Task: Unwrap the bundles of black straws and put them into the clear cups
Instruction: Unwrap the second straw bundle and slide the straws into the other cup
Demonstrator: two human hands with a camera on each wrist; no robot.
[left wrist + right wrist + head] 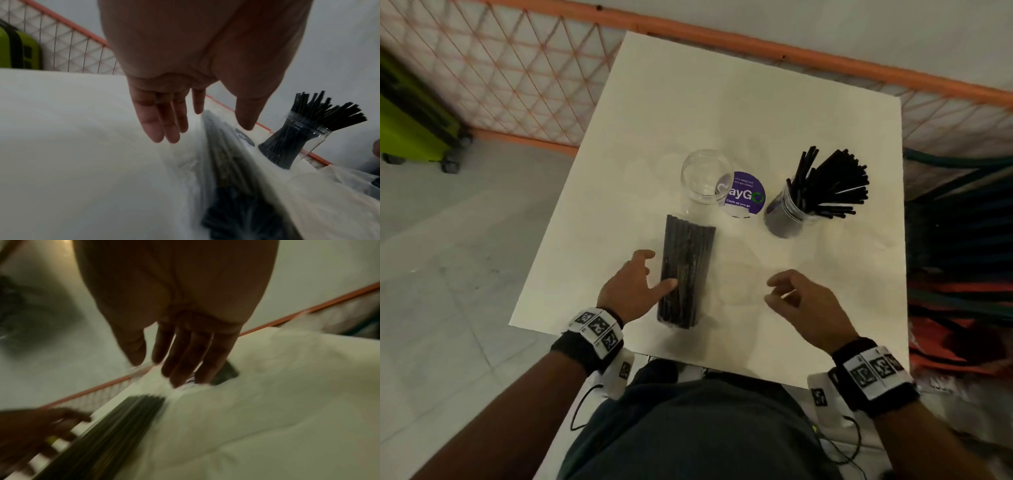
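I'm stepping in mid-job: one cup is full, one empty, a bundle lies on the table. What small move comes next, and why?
Probably grip the wrapped bundle with the left hand and lift it so the right hand can peel the wrap. The bundle lies flat and still wrapped, the left thumb only touches it, the right hand holds nothing, and the empty cup waits beyond it.

A food court or café seating corner, by the signs: a white desk [808, 113] bears a purple "Clean as you go" sticker [748, 197], on pale floor tiles [448, 240] beside an orange mesh barrier [517, 85].
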